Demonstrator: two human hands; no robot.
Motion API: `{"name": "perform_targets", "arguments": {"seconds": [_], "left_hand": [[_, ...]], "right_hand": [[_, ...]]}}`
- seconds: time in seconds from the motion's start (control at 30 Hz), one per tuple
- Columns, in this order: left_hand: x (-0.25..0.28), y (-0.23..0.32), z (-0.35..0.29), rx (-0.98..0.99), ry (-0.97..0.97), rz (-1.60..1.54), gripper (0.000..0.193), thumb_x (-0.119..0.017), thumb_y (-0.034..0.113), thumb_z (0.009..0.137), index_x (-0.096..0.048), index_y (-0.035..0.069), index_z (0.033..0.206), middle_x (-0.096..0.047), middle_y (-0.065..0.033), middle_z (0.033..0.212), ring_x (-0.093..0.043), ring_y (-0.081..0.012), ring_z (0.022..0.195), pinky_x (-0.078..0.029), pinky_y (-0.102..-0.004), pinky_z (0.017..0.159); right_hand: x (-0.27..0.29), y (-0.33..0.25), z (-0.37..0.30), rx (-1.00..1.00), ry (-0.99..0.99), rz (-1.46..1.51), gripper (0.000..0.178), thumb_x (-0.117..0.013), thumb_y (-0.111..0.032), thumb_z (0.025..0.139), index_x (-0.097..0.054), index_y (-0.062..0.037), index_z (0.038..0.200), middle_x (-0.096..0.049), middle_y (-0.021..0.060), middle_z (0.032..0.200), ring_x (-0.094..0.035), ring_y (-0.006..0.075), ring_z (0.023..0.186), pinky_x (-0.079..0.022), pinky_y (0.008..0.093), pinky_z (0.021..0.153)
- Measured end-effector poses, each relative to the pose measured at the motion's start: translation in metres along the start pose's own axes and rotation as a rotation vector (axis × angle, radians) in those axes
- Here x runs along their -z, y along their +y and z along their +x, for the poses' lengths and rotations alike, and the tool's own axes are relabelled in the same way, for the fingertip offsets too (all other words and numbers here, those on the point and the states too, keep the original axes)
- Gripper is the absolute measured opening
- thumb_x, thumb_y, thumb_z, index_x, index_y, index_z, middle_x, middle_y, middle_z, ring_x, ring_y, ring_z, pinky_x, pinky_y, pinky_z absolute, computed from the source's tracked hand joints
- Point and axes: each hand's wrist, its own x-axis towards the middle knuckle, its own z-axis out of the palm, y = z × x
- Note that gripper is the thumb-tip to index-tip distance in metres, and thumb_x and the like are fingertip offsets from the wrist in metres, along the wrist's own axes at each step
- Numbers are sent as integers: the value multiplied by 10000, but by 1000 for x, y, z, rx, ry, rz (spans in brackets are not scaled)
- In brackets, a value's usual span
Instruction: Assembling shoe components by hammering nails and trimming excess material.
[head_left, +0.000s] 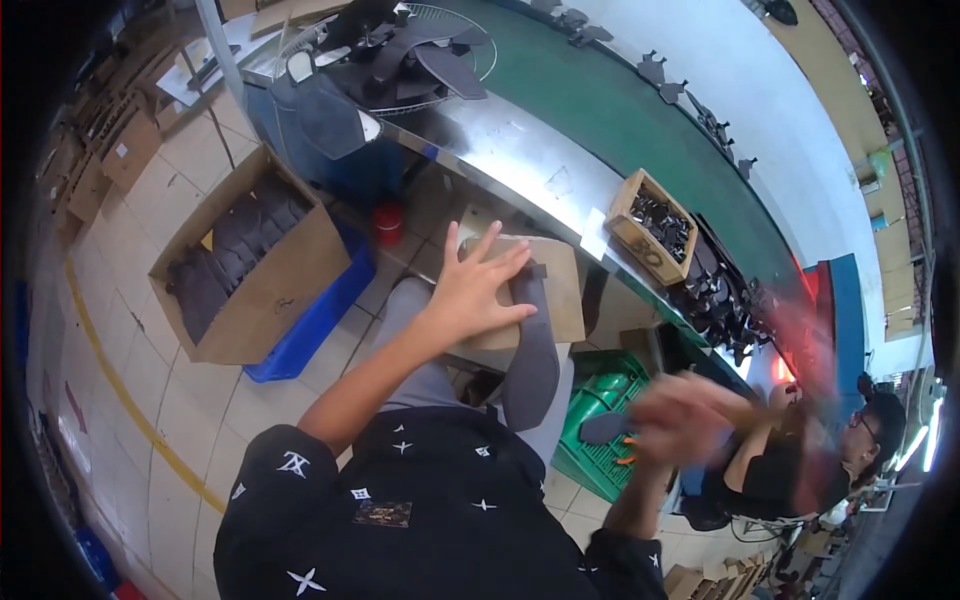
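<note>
1. One head view: a long dark sole [533,370] lies partly over a tan block [566,290].
2. Left hand [480,288]: grip spread wide, thumb at the sole's edge.
3. Right hand [685,415]: blurred, near a green basket [598,472]; I cannot tell its grip.

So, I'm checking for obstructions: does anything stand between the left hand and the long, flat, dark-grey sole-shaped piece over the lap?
Nothing visible does. The spread left hand overlaps the piece with its thumb in this view; contact is unclear.
</note>
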Motion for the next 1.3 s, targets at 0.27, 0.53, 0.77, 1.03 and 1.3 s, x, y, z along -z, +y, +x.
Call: {"name": "perform_targets", "arguments": {"seconds": [0.27, 0.53, 0.77, 1.03, 1.3], "left_hand": [[16, 0, 9, -75, 55, -146, 428, -690, 346, 876, -681, 111, 1234, -647, -10, 1321, -468, -259, 1373, -120, -656, 1164], [110, 74, -53, -73, -268, -1072, 208, -664, 164, 904, -673, -43, 886, -644, -165, 770, -638, -292, 683, -480, -347, 616], [139, 88, -65, 102, -407, -1287, 212, -679, 151, 907, -673, -57, 865, -646, -141, 734, -622, -218, 638, -463, -315, 599], [118, 86, -71, 260, -579, -1534, 460, -662, 264, 943, -557, -35, 1275, -656, -146, 1101, -637, -187, 956, -480, -301, 832], [111, 75, -27, 468, -561, -1185, 371, -765, 197, 861, -621, 9, 1146, -660, -43, 969, -608, -95, 937, -493, -264, 826]], "right_hand": [[-2, -3, -3, -258, 129, -261, 255, -469, -264, 1064, -551, -27, 1013, -478, -23, 635, -395, 19, 455, -282, 177, 405], [5, 70, 4, 50, -436, -1103, 384, -681, -96, 879, -599, -33, 1249, -650, 131, 918, -668, 322, 732, -543, 385, 619], [-19, 64, 3, 32, -625, -898, 366, -702, -176, 873, -649, -19, 1199, -615, 156, 1241, -615, 334, 1094, -505, 395, 906], [-40, 27, -31, -393, -346, 378, 414, -631, -326, 978, -650, 54, 1142, -679, 243, 1110, -650, 361, 1081, -499, 481, 958], [45, 68, -18, -474, 365, -255, 349, -536, -184, 1037, -581, 55, 1287, -689, 139, 1137, -654, 181, 996, -512, 307, 924]]}}
